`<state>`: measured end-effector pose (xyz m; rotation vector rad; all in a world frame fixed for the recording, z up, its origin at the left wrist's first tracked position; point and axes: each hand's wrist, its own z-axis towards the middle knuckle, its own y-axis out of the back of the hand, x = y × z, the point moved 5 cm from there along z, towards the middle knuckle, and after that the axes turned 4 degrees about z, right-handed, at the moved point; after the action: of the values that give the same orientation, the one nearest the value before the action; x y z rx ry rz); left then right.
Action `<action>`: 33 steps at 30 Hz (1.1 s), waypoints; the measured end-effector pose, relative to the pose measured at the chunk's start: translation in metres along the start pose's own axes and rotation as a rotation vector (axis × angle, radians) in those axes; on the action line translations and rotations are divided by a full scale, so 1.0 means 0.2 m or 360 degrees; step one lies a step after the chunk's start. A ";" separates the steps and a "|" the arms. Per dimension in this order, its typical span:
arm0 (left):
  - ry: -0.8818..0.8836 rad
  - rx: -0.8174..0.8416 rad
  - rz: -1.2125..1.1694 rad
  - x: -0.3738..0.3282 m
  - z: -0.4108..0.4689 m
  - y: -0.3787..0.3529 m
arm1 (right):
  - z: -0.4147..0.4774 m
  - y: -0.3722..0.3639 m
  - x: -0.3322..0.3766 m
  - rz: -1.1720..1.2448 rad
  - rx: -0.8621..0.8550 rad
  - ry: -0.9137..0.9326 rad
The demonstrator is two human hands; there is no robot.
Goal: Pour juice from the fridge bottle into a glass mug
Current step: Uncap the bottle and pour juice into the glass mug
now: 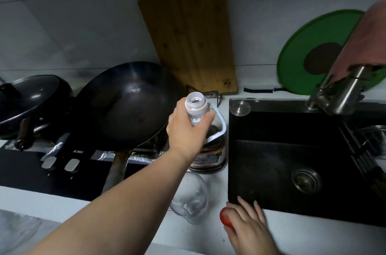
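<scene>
- Right hand (248, 221), nearest: a red cap (225, 215) is tucked between thumb and palm, with the fingers laid flat on the counter (313, 238). This keeps the cap off the bottle but ready, probably for closing it afterwards.
- Glass mug (190, 198): it looks empty and stands just left of that hand and directly in front of the bottle, so a short tilt should reach it.
- Left hand (188, 127): fingers and thumb wrap the neck of the bottle (215, 150) below its open white mouth. The bottle stands upright on the counter, and the grip likely steadies it for lifting.
- Sink (271, 160), right: it lies beside the bottle, where it could catch spills.
- Wok (125, 104), left, and cutting board (188, 31), leaning on the far wall: both are out of the pouring path.
</scene>
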<state>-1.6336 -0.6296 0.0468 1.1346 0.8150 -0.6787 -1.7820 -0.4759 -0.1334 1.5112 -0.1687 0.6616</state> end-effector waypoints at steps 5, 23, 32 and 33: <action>0.0074 -0.0014 -0.0091 -0.02 0.01 -0.01 | 0.01 0.09 -0.03 0.0018 -0.0241 -0.0147; -0.0046 -0.0090 -0.0658 -0.29 -0.05 0.39 | 0.43 0.56 0.08 0.2136 -0.0561 -0.0434; -0.0711 -0.0075 -0.0326 -0.39 -0.21 0.46 | 0.29 0.70 0.23 0.1700 -0.0878 -0.0332; -0.0768 -0.0039 -0.0255 -0.38 -0.23 0.46 | 0.26 0.73 0.24 0.1555 -0.0888 -0.0372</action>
<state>-1.6092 -0.5555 0.1476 0.8373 0.5005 -1.0248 -1.8012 -0.5222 0.0215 0.8893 -1.2185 1.0779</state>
